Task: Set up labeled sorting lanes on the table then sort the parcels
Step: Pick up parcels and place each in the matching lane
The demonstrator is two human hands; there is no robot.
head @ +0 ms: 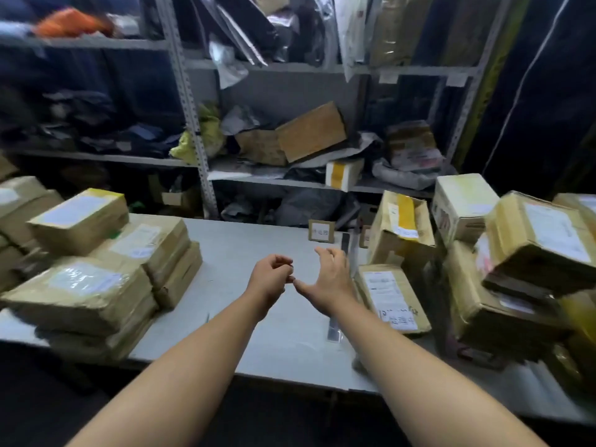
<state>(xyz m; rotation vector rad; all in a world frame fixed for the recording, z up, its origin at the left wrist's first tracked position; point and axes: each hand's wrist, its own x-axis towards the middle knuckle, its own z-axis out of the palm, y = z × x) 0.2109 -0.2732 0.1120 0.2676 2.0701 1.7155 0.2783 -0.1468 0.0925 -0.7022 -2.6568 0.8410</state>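
— Hands, status?
— Left hand point(271, 279) curled, nothing visible in it; right hand point(329, 275) spread, just beside, above table point(232, 240).
— Counts?
— I count four-plus parcels in left pile point(80, 291), one label card point(321, 231), five-plus in right pile point(541, 237).

Grips: 2, left grip point(269, 280) and right grip point(329, 279). Desk point(258, 333): 1. Brown parcels, left pile point(84, 285): at least 6, more cut off at frame edge. Parcels, right pile point(541, 233): at least 6, incl. 1 flat parcel point(392, 295) and 1 white box point(461, 208). Label card point(321, 231) standing at far edge: 1 clear, poss. 2nd partly hidden. Dark strips point(333, 330) on desk: 2. Rack point(190, 117) behind: 1, w/ 2 shelf levels seen; parcels on it too jumbled to count.
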